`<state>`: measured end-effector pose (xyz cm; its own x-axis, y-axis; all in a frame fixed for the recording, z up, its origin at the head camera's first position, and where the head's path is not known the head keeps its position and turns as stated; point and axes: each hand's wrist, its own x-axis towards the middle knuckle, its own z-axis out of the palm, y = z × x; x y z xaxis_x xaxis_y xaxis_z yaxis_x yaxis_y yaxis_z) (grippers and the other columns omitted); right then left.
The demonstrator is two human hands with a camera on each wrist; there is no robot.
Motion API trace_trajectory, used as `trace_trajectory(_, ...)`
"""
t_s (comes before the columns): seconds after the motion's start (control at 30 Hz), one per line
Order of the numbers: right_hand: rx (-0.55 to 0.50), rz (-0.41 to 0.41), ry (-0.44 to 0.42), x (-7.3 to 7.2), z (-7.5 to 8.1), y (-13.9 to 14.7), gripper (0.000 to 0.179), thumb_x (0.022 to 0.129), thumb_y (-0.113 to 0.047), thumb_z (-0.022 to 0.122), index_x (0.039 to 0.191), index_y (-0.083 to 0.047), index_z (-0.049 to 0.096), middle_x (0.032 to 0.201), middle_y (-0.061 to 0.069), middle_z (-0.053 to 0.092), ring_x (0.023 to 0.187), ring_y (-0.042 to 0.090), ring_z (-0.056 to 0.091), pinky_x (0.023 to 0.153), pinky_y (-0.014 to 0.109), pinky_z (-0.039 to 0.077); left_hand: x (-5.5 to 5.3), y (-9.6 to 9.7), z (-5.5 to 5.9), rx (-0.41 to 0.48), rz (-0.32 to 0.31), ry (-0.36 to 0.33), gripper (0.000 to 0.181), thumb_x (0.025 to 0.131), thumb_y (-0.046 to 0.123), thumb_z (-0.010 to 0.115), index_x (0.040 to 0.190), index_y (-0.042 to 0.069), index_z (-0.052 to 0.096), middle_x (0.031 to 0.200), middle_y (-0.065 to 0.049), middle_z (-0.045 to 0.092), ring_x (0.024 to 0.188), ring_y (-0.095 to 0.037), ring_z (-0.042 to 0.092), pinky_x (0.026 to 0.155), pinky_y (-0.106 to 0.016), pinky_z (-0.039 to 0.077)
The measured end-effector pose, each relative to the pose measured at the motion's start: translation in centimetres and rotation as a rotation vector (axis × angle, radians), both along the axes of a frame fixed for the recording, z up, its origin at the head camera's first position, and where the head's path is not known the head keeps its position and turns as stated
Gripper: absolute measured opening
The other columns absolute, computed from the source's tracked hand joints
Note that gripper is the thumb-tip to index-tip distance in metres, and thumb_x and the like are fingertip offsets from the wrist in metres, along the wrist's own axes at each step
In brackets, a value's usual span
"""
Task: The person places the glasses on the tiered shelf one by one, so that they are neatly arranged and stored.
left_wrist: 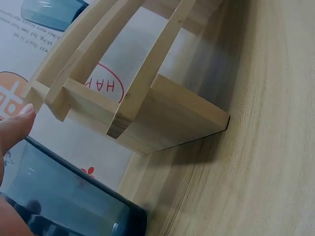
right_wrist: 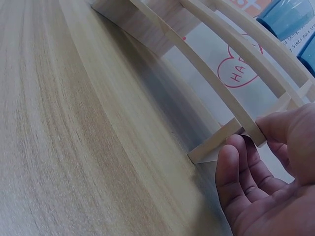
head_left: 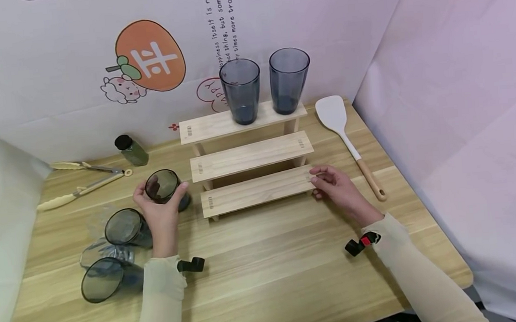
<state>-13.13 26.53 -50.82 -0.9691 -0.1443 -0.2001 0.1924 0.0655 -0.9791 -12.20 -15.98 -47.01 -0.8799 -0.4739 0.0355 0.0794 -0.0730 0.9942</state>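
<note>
Left hand [head_left: 161,216]: gripping a smoky blue-grey, tapered, transparent drinking glass [head_left: 163,184], thumb on one side, fingers on the other. Glass is mouth up, just left of a three-tier, pale wooden step rack [head_left: 256,191]; whether its base touches the wood-grain tabletop [head_left: 267,276], cannot tell. Right hand [head_left: 339,191]: pinching the right end of the rack's lowest board, thumb against the board, fingers curled below.

Handling, judged by eye: glass probably rigid, moderately heavy, smooth enough to slip, and breakable if knocked against the board edge. Best hold likely the wall below the rim, thumb opposing fingers, with even pressure. Rack appears stiff and fairly light, so liable to slide if bumped; steady it by a board end.

Writing: white wall cloth [head_left: 63,55] carries vertical English text, partly cut off or covered. Legible: "itself is not", "bad thing, but some", "times more trouble". A red outline beside the rack contains "HAPPY", partly hidden. An orange fruit print [head_left: 172,41] bears a white Chinese character. No brand or label legible on the held glass.
</note>
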Motion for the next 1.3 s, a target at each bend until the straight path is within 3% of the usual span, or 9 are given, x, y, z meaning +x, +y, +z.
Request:
trace_trajectory(0.23,0.003,0.001,0.006,-0.1,-0.2,0.2,0.038,0.102,-0.021,0.064,0.133,-0.002,0.054,0.115,0.017,0.061,0.087,0.024,0.065,0.076,0.034,0.058,-0.1,-0.2,-0.5,0.012,-0.030,0.018,0.092,0.078,0.020,0.091,0.147,0.013,0.031,0.149,-0.008,0.038,0.137,-0.021,0.037,0.112,-0.041,0.031)
trace_trajectory(0.4,0.000,0.002,0.010,-0.1,-0.3,0.2,0.038,0.103,-0.019,0.064,0.134,0.000,0.053,0.114,0.017,0.061,0.086,0.022,0.065,0.076,0.034,0.058,0.0,-0.2,-0.7,-0.014,-0.052,-0.048,0.102,0.078,0.024,0.091,0.156,0.020,0.026,0.155,-0.003,0.032,0.143,-0.020,0.031,0.113,-0.040,0.031)
trace_trajectory(0.53,0.000,0.003,0.005,-0.1,-0.3,0.2,0.040,0.102,-0.020,0.064,0.134,0.001,0.053,0.115,0.018,0.060,0.086,0.022,0.065,0.076,0.034,0.057,-0.1,-0.1,-0.8,-0.015,-0.046,-0.061,0.104,0.076,0.025,0.092,0.157,0.022,0.026,0.155,-0.003,0.032,0.143,-0.020,0.031,0.112,-0.041,0.033)
trace_trajectory(0.83,-0.006,0.003,0.001,0.0,-0.3,0.2,0.039,0.103,-0.019,0.064,0.134,0.001,0.053,0.113,0.018,0.061,0.086,0.022,0.065,0.077,0.035,0.058,-0.5,0.1,-0.8,-0.022,-0.030,0.028,0.083,0.082,0.016,0.088,0.148,0.011,0.038,0.145,-0.008,0.045,0.134,-0.022,0.040,0.111,-0.042,0.034)
trace_trajectory(0.97,-0.009,-0.006,-0.004,-0.1,-0.4,0.1,0.039,0.102,-0.019,0.064,0.134,0.000,0.054,0.113,0.017,0.061,0.086,0.023,0.065,0.077,0.035,0.058,-0.7,0.1,-0.7,-0.016,-0.031,0.032,0.077,0.084,0.013,0.086,0.146,0.011,0.040,0.143,-0.007,0.047,0.131,-0.020,0.042,0.110,-0.039,0.033)
trace_trajectory(1.13,-0.012,0.001,0.001,-0.1,-0.4,0.1,0.038,0.102,-0.020,0.065,0.133,0.000,0.054,0.113,0.017,0.061,0.086,0.023,0.065,0.076,0.035,0.058,-0.7,0.0,0.6,-0.009,-0.027,0.017,0.076,0.084,0.018,0.086,0.145,0.013,0.042,0.141,-0.005,0.047,0.128,-0.019,0.043,0.105,-0.035,0.037)
trace_trajectory(1.3,-0.020,-0.004,0.003,-0.1,-0.5,0.1,0.037,0.101,-0.021,0.066,0.132,-0.003,0.055,0.113,0.016,0.061,0.085,0.023,0.065,0.075,0.033,0.058,-1.1,0.1,3.7,0.037,-0.052,0.076,0.081,0.082,0.022,0.088,0.148,0.018,0.040,0.144,-0.007,0.045,0.130,-0.023,0.041,0.101,-0.035,0.040)
